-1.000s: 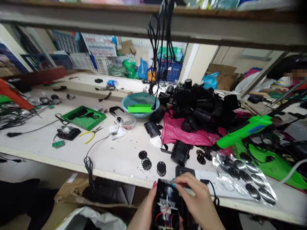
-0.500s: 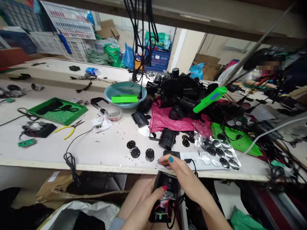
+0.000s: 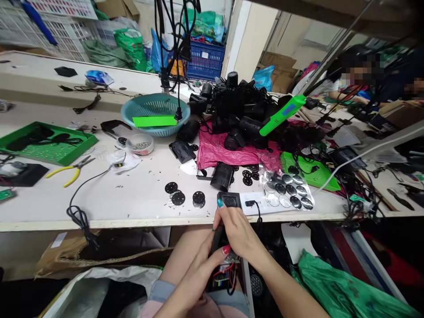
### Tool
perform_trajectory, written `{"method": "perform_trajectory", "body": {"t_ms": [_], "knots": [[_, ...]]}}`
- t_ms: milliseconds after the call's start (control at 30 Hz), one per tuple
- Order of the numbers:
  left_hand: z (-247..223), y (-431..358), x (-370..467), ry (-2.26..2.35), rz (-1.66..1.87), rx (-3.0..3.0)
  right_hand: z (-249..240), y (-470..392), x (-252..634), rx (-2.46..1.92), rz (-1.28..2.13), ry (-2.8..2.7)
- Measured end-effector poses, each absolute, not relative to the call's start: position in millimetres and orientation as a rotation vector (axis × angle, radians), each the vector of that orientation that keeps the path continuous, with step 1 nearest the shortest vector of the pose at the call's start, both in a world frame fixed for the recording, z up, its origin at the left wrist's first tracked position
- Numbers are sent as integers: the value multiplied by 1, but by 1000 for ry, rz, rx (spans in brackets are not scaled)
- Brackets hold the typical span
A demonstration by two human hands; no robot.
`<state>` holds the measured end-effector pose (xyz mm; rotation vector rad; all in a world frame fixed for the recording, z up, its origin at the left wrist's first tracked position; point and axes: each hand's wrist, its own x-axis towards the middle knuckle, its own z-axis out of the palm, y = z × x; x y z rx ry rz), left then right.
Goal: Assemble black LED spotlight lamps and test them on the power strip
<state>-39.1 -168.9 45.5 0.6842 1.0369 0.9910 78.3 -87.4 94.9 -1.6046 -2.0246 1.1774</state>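
Note:
My left hand [image 3: 202,269] is wrapped round a black plastic device housing [image 3: 217,240] above my lap, its thumb lying across the front. Red and other coloured wires [image 3: 222,273] and part of a circuit board show in the open lower end. Over the upper end, my right hand [image 3: 238,232] is closed with its fingers bent, hiding much of the housing. Just beyond it, at the table edge, lies a black rectangular part [image 3: 229,199] beside a white strip with a plugged-in cable [image 3: 251,203].
Black slotted discs [image 3: 178,198] and a sheet of shiny round pieces [image 3: 291,190] lie on the white table [image 3: 142,194]. Behind are a blue basket [image 3: 132,106], a pile of black devices [image 3: 232,106] and a hanging green tool [image 3: 283,115]. Yellow pliers [image 3: 71,172] lie left.
My right hand has come down onto the upper end of the housing, and its fingers have bent round it. The camera view has shifted to the right and down.

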Motion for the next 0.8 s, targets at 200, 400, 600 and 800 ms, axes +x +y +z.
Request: {"method": "perform_trajectory", "body": {"t_ms": [200, 400, 600, 800], "knots": [[58, -156, -42, 1058, 902, 878, 88, -73, 82, -1593, 1235, -1843], [54, -154, -35, 1150, 1077, 786, 92, -84, 106, -1255, 1120, -1531], [48, -151, -39, 1172, 1125, 635, 80, -128, 123, -1236, 1101, -1579], [44, -149, -40, 1107, 1099, 500, 70, -143, 121, -1261, 1019, -1491]]}}
